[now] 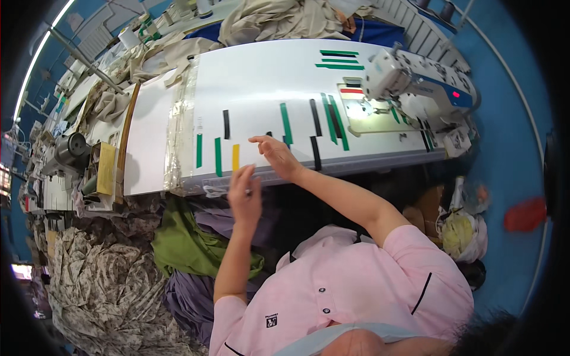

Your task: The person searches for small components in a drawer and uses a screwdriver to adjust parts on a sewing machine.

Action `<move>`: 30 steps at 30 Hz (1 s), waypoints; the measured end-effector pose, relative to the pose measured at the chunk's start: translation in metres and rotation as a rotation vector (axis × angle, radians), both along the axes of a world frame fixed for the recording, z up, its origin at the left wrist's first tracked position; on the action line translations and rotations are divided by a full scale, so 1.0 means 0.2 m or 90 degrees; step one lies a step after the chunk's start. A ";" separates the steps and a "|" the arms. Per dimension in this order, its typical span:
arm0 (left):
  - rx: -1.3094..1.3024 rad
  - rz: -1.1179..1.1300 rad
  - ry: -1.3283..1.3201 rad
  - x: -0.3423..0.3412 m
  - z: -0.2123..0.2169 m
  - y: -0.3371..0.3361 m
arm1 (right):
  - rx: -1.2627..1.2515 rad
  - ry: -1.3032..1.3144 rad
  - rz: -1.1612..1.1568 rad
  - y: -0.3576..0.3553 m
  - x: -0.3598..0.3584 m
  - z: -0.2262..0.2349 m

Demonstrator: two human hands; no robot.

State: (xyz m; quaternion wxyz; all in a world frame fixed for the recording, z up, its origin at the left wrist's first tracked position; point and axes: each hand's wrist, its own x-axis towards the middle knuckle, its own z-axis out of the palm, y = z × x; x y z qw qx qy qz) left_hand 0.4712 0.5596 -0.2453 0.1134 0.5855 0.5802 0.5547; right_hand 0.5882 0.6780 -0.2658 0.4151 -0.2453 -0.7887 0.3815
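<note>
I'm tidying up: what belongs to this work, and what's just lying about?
Likely in use:
yellow strip near the left hand
green strip, black strip
white tabletop

Probably lying about:
olive-green cloth
patterned fabric heap, lower left
beige fabric behind the tabletop

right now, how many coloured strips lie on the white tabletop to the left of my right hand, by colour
Green strips: 2
Black strip: 1
Yellow strip: 1
Total: 4
</note>
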 end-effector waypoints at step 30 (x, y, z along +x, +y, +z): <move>-0.497 -0.397 -0.780 1.37 -0.13 0.21 | -0.528 0.287 -0.251 -0.39 1.57 0.02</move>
